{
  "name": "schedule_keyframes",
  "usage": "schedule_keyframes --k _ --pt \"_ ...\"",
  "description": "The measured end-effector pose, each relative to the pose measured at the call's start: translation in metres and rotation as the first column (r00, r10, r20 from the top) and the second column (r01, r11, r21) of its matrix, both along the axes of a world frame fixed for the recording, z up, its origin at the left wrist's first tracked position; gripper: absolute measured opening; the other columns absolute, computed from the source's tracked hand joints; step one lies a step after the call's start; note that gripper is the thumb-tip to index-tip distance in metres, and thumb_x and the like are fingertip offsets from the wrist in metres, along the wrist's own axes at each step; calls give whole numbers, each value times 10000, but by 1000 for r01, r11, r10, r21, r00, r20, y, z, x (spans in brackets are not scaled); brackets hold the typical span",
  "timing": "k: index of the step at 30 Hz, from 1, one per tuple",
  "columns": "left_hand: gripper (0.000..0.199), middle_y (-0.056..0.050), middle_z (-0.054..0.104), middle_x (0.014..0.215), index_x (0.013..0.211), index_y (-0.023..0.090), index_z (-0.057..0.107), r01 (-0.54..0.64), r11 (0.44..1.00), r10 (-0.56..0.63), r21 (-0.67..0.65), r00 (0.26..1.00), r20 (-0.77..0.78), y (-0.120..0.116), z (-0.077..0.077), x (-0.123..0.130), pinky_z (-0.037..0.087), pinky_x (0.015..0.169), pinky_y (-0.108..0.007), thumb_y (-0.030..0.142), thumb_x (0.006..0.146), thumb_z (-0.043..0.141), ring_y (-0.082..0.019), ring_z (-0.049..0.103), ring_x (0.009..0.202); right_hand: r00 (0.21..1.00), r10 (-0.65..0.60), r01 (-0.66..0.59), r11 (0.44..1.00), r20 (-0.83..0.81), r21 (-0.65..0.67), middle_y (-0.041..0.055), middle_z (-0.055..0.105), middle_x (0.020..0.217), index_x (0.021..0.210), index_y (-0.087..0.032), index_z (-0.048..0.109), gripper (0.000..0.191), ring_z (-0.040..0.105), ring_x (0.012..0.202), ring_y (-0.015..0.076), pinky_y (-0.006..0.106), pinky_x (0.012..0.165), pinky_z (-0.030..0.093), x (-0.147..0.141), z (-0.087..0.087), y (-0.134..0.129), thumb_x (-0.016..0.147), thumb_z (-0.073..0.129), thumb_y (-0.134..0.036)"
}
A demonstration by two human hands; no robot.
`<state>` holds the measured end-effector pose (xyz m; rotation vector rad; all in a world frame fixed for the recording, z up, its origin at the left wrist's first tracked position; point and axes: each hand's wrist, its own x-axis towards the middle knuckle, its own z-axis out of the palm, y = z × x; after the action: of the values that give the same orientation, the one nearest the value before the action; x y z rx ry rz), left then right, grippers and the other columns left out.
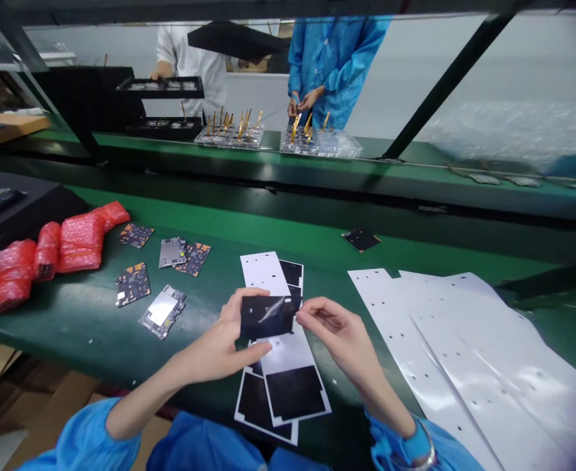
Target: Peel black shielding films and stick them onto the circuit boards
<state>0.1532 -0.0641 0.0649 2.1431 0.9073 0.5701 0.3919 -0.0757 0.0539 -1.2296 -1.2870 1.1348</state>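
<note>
My left hand [236,343] grips a flat black rectangular piece [267,317], thumb below and fingers at its left side. The piece is glossy, with small light cut-outs along its upper edge. At its right edge, the thumb and forefinger of my right hand [334,330] are pinched together at the corner. Whether they hold the piece itself or a film on it I cannot make out. Beneath both hands lie white backing strips [265,271] bearing black adhesive rectangles [296,391]; they overlap at an angle.
Several circuit boards [163,311] lie at left, beside red bubble-wrapped packs [82,242]. A dark board [361,239] sits further back. Large white sheets [444,347] cover the right side. Behind a green metal post [449,82], two people handle trays [231,134] on the far bench.
</note>
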Motion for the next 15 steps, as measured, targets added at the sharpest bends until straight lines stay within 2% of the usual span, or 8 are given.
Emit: schedule_keyframes --k 3,6,8,10,11,13,15 --pt "427 -153 443 1541 1420 248 566 -35 990 58 137 985 -162 1 -2 1 421 1179 -595 351 1006 580 -337 420 1464 995 -42 32 993 86 114 13 659 720 770 -210 664 222 649 667 160 269 629 557 -2 -2 -3 879 729 -392" --pt "471 -205 486 1517 1430 192 557 -58 946 179 318 913 -367 18 -10 -8 456 1107 -619 367 995 601 -384 484 1401 948 -132 27 940 290 340 -5 627 725 815 -226 617 135 621 670 153 264 621 528 -4 -2 -6 947 637 -248" --pt "535 -241 502 1515 1475 161 527 -150 879 367 453 819 -441 42 -21 -24 440 1105 -632 374 990 601 -415 496 1394 873 -212 -35 871 440 490 -6 624 752 867 -232 593 123 611 703 157 268 636 515 -2 -1 -9 964 597 -157" --pt "607 -298 492 1522 1500 86 496 -304 762 591 572 688 -421 70 -34 -45 374 1149 -669 418 997 570 -455 457 1435 778 -300 -105 804 552 586 10 631 804 916 -231 580 124 610 762 173 282 664 514 2 1 -11 974 584 -122" --pt "638 -339 474 1523 1491 34 493 -354 721 649 596 646 -402 81 -42 -54 328 1166 -702 446 1006 537 -484 414 1466 730 -342 -132 779 591 613 27 637 845 937 -228 577 111 614 801 184 292 684 520 5 1 -12 984 579 -127" --pt "665 -366 483 1508 1460 3 523 -385 697 680 604 623 -387 93 -58 -69 301 1169 -733 494 1012 499 -504 390 1483 654 -403 -166 750 641 641 67 645 943 966 -217 573 76 628 887 205 311 733 540 10 1 -14 1011 556 -157" --pt "631 -316 483 1537 1444 70 570 -348 726 640 594 660 -395 88 -73 -77 313 1188 -705 518 1001 522 -474 385 1502 625 -403 -194 749 668 633 94 650 1009 986 -209 561 70 648 954 213 317 774 557 15 0 -16 1035 521 -178"
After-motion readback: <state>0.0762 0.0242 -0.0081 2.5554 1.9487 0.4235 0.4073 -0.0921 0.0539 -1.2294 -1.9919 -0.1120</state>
